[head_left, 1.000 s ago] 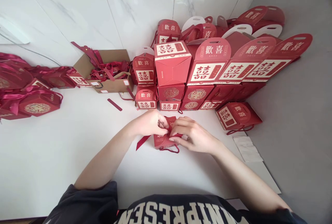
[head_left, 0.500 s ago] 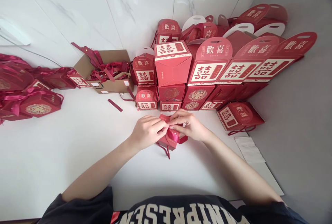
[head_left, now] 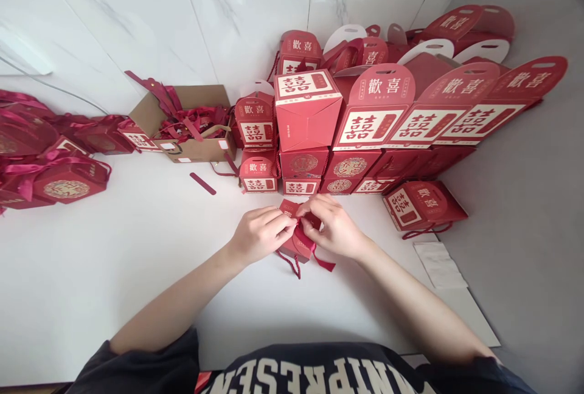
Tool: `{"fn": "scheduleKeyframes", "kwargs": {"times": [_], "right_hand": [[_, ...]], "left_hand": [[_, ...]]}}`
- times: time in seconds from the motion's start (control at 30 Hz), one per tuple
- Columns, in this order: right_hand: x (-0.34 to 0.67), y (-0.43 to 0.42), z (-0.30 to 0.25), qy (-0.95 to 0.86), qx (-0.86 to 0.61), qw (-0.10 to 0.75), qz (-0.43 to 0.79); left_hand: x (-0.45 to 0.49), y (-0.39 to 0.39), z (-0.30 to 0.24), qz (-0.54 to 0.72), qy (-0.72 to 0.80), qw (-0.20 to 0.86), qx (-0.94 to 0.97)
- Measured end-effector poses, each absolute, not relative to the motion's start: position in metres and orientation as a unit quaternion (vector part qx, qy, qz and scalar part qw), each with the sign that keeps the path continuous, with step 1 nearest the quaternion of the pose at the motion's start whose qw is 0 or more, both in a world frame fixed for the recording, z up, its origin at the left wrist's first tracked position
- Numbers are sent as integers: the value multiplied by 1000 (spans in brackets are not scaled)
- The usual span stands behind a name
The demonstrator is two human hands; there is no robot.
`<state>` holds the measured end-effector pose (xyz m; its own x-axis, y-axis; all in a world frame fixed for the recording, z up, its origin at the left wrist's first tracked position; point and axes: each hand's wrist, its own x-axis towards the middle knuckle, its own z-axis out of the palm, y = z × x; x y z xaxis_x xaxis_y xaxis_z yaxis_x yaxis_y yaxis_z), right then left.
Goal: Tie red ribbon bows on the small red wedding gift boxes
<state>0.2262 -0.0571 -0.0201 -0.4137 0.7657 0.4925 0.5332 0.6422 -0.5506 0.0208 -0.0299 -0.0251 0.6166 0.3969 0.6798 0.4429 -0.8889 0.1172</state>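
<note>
A small red gift box [head_left: 292, 249] with a twisted cord handle lies on the white table in front of me. Over its top runs a red ribbon [head_left: 306, 239], one tail of which hangs down at the box's right side. My left hand [head_left: 262, 233] is closed, its thumb and forefinger pinching the ribbon at the middle of the box. From the other side my right hand [head_left: 333, 227] curls in, thumb and fingertips meeting at the same spot on the ribbon. The fingers partly cover the box top, so the exact shape of the ribbon there is hidden.
Behind the hands, red gift boxes [head_left: 374, 120] stand stacked against the wall. A cardboard box [head_left: 196, 149] full of ribbons sits left of them, a dark red strip [head_left: 203, 183] before it. More ribboned boxes [head_left: 68, 184] lie far left. White tissues [head_left: 440, 264] lie at right.
My right fingers have curled and shifted slightly at the ribbon. The ribbon's tail now hangs lower at the box's right side. My left hand has hardly moved.
</note>
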Motion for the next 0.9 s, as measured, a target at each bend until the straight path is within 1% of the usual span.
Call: {"fn": "scheduleKeyframes", "kwargs": {"times": [0.07, 0.13, 0.23, 0.37, 0.43, 0.53, 0.67, 0.73, 0.8, 0.83, 0.9], "right_hand": [[228, -56, -19, -814, -416, 384, 128], [229, -55, -18, -812, -416, 383, 147], [230, -54, -17, -829, -373, 366, 202], [229, -53, -17, -803, -407, 391, 190], [230, -52, -16, -789, -410, 388, 241], [232, -49, -15, -775, -375, 377, 342], [236, -48, -16, -710, -338, 398, 472], [237, -49, -17, -691, -319, 403, 508], [237, -51, -19, -702, -317, 406, 492], [236, -52, -20, -714, -327, 409, 464], [233, -53, -23, -737, -372, 424, 371]], "left_hand": [[20, -30, -26, -368, -231, 42, -900], [19, -30, -26, -366, -231, 52, -900], [19, -30, -27, -361, -226, 69, -902], [18, -29, -29, -356, -229, 70, -903], [18, -29, -30, -356, -229, 65, -904], [18, -29, -29, -359, -231, 61, -902], [20, -29, -25, -364, -237, 49, -900], [20, -29, -24, -367, -239, 38, -898], [21, -29, -24, -371, -239, 34, -897], [21, -29, -24, -371, -239, 33, -897], [21, -29, -23, -365, -236, 36, -900]]}}
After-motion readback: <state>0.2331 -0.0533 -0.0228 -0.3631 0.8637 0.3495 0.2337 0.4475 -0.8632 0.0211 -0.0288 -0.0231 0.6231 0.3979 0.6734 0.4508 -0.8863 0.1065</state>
